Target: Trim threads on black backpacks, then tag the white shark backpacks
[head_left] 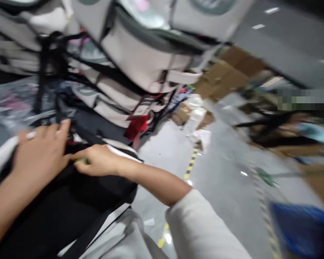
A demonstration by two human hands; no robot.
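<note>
My left hand lies flat with its fingers stretched out on a black bag at the lower left. My right hand is closed in a pinch on a small green thing right beside the left hand, on top of the same black bag. My right forearm in a white sleeve comes in from the lower right. The picture is smeared by motion.
A pile of beige and black backpacks with black straps rises behind the hands. A red tag hangs from one. Brown cardboard boxes lie on the grey floor with a yellow-black line. A blue object sits lower right.
</note>
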